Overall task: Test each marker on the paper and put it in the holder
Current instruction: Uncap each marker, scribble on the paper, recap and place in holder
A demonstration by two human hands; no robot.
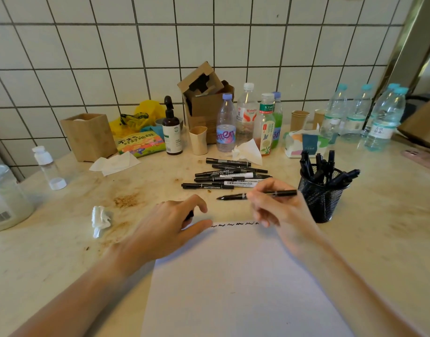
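A white sheet of paper [238, 276] lies in front of me with a row of black squiggles along its top edge. My right hand [279, 210] pinches an uncapped black marker [233, 197], held level with its tip pointing left, above the paper's top edge. My left hand [170, 222] rests on the paper's upper left corner and grips a small black cap, mostly hidden. Several black and white markers [223, 176] lie in a pile behind the paper. A black mesh holder [323, 198] with several markers stands to the right.
Plastic bottles [226, 122], a cardboard box [206, 100], paper cups, a tissue pack [306, 142] and a wooden box [87, 136] crowd the back by the tiled wall. A crumpled tissue [101, 220] and a glass jar [7, 198] lie left. The counter is stained.
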